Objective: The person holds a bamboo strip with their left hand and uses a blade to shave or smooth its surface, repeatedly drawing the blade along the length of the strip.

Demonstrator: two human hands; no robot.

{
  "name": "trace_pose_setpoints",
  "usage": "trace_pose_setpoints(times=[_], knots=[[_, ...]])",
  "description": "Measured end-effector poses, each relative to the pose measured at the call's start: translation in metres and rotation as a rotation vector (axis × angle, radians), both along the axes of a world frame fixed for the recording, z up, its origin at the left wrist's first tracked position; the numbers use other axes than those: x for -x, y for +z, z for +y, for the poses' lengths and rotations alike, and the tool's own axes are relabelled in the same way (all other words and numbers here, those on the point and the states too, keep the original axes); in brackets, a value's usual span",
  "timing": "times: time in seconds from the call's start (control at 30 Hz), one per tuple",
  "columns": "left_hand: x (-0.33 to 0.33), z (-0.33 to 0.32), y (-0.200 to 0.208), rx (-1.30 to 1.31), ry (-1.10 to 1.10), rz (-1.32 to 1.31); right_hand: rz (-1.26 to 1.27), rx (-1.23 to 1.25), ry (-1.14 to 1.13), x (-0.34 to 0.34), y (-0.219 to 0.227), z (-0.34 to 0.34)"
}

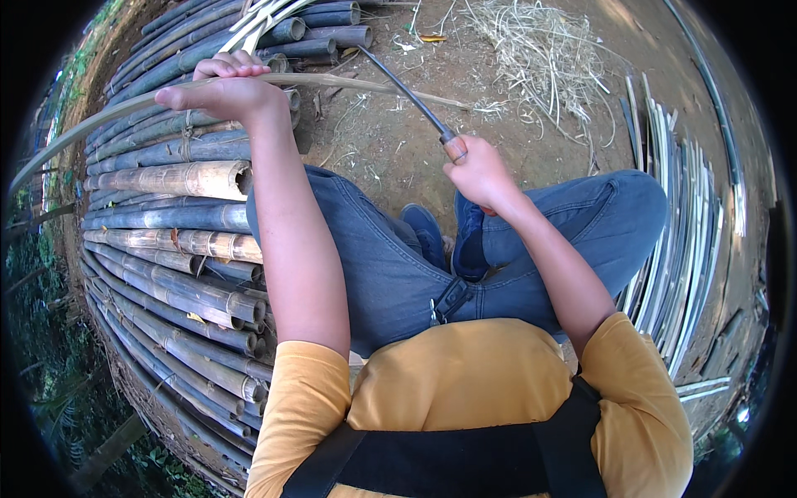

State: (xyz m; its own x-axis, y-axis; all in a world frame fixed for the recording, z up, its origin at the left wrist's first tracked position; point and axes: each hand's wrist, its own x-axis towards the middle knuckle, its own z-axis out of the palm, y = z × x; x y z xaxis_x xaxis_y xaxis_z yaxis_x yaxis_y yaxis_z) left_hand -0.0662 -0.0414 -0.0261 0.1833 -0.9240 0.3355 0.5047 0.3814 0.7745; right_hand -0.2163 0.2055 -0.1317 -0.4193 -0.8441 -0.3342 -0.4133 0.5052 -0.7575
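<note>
My left hand [226, 90] is raised at the upper left, closed around a long bamboo strip [332, 80]. The strip bends down past the left side, and its other end reaches right over the ground. In my right hand [483, 173] is a knife [408, 91] with a wooden handle and a long, narrow dark blade. The blade slants up and left, crossing the strip near its right end. Whether the two touch there, I cannot tell. Both my forearms are bare, and my knees are bent apart below the hands.
Bamboo poles [178, 217] are stacked along my left, with pale split strips [264, 23] on the far end. Curly shavings [540, 58] lie in a heap ahead. A bundle of long slats [677, 224] lies at my right, and a dark pole [714, 87] beyond it.
</note>
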Motion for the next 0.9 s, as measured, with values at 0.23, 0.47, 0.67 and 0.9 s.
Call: trace_pose_setpoints(times=[0.23,0.47,0.67,0.9], knots=[[0.001,-0.002,0.0,-0.008,0.013,-0.019,0.008,0.015,-0.115,0.005,-0.037,-0.003],[0.001,0.002,0.002,0.005,-0.052,-0.024,0.042,-0.012,-0.073,-0.004,-0.03,0.001],[-0.001,-0.004,0.003,0.013,-0.02,-0.011,0.204,-0.093,-0.019,-0.005,0.001,-0.006],[0.004,0.01,0.007,0.004,-0.017,-0.022,0.129,-0.275,-0.203,0.05,-0.094,-0.005]])
